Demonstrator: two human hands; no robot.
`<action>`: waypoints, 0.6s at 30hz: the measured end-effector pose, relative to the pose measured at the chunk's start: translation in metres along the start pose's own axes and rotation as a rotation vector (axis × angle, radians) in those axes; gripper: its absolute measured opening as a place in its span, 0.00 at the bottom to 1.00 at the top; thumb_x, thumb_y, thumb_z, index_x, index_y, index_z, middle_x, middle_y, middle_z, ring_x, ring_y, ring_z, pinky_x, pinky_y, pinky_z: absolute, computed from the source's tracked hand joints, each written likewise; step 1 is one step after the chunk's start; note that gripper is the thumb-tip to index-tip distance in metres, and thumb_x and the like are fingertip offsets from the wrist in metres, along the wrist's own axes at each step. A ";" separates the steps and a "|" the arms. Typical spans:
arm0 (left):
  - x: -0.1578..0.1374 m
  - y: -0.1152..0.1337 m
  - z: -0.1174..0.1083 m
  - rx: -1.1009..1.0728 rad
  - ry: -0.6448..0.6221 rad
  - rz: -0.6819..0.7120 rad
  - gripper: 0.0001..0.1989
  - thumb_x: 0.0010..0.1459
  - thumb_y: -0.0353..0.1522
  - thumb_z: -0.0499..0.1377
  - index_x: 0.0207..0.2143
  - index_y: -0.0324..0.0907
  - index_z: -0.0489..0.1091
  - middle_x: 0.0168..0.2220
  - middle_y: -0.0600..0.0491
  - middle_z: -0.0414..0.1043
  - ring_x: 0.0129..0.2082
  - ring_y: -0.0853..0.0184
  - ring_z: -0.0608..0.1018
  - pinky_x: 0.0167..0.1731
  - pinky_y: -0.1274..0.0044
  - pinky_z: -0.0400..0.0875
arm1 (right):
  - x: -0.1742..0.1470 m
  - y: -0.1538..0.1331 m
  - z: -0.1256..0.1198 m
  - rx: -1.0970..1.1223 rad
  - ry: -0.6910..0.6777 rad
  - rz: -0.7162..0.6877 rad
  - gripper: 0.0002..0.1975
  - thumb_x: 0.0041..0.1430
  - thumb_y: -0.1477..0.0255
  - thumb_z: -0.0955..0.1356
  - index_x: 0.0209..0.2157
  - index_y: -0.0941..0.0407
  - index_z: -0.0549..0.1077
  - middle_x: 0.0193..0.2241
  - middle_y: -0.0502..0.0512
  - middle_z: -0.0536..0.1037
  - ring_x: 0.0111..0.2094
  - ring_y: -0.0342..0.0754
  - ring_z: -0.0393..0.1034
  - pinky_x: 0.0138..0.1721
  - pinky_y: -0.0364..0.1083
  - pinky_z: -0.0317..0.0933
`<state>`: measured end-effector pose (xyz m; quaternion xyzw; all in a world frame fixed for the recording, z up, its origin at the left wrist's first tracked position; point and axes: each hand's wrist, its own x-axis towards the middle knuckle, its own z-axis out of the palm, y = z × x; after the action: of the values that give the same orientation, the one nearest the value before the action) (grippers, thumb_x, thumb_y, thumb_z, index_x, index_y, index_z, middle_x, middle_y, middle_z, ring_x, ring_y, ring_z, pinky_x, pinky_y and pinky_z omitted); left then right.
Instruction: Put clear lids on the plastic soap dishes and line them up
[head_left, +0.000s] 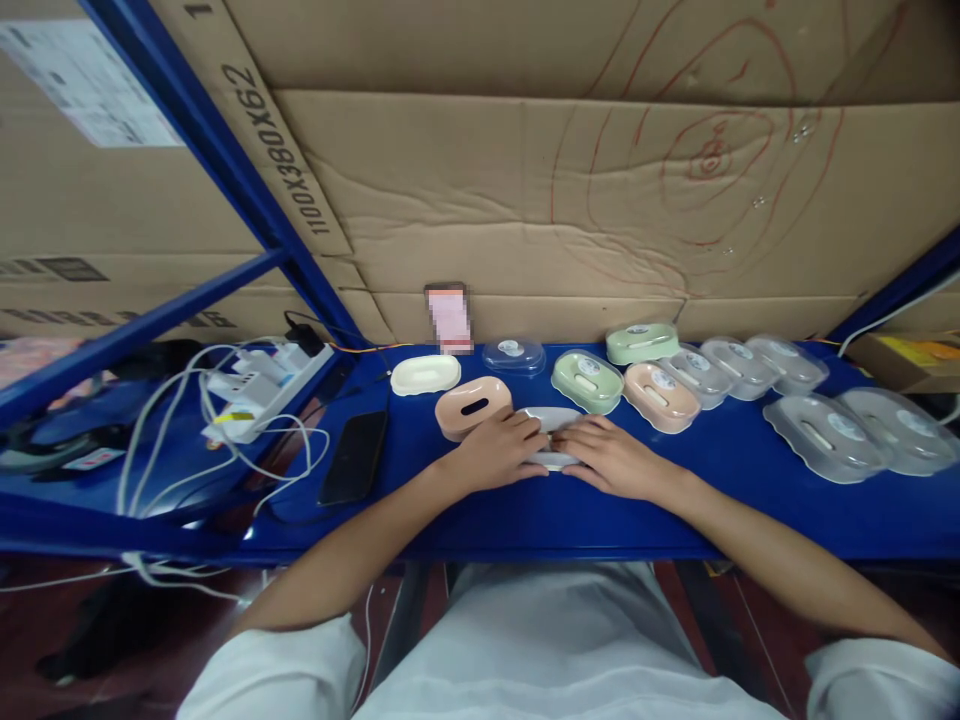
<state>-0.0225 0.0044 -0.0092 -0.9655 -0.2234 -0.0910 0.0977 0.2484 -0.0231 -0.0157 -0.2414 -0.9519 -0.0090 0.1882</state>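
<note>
My left hand (pixel 504 446) and my right hand (pixel 609 458) meet over a pale grey-white oval plastic dish (pixel 551 462) on the blue table. Fingers of both hands curl over its middle and hide most of it; the thumbs press near its front edge. Just left of it lies a peach oval piece (pixel 448 412) with a dark slot. A cream oval dish (pixel 425 375) and a clear lid (pixel 513 356) with a round sticker sit behind. To the right stand a green oval case (pixel 587 381) and a peach one (pixel 661 396), both under clear covers.
Another green case (pixel 641 342) and several grey cases (pixel 786 364) line the back right. Two more, including one grey case (pixel 825 437), lie farther right. At left are a black phone (pixel 353 458) and a power strip (pixel 259 400) with tangled white cables. A propped phone (pixel 450 318) leans on cardboard.
</note>
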 end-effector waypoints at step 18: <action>0.015 -0.042 -0.010 -0.302 0.060 -0.335 0.14 0.75 0.36 0.52 0.57 0.46 0.73 0.57 0.48 0.77 0.59 0.61 0.78 0.62 0.68 0.71 | -0.004 0.016 0.022 0.036 0.093 0.055 0.18 0.78 0.69 0.64 0.62 0.54 0.77 0.59 0.62 0.81 0.62 0.55 0.75 0.70 0.62 0.63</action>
<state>-0.0296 0.0451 0.0102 -0.9156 -0.3612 -0.1671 -0.0576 0.2508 -0.0085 -0.0387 -0.2634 -0.9352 0.0023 0.2366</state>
